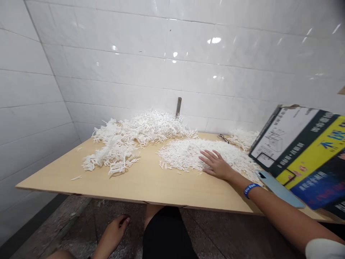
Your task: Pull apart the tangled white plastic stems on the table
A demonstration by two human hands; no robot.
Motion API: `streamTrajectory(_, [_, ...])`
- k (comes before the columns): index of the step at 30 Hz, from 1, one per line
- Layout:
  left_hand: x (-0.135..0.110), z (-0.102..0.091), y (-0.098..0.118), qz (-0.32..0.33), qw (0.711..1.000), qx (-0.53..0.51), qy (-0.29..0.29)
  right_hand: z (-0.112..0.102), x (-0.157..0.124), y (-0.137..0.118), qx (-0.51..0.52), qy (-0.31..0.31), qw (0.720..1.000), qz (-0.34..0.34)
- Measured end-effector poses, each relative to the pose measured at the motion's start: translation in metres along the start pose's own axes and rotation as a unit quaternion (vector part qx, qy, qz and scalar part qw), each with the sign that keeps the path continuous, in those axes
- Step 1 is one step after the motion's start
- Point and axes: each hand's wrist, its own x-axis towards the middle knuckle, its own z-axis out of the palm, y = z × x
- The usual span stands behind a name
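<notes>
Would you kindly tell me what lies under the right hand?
The right hand rests flat on a pile of small white plastic pieces; the wooden tabletop beneath is covered.

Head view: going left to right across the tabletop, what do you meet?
Tangled heap of white plastic pieces → flatter pile of small white pieces → right hand lying flat and open on that pile → blue wristband → light blue phone → printed cardboard box at the right edge.

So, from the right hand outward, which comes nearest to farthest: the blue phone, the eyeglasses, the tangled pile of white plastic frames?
From the right hand:
1. Blue phone, just to its right, by the wrist.
2. Eyeglasses, behind it, near the wall.
3. Tangled pile of white plastic frames, far to its left.
</notes>
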Motion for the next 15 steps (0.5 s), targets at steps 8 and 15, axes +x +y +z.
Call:
streamTrajectory(8, [-0.020,-0.006,0.015,-0.016,1.000,-0.005,0.016,0.001,0.021,-0.049,-0.010,0.144,0.978,-0.149])
streamTrajectory(15, [-0.045,-0.022,0.056,0.110,0.967,-0.181,0.143,-0.003,0.074,-0.088,0.033,0.171,0.981,-0.082])
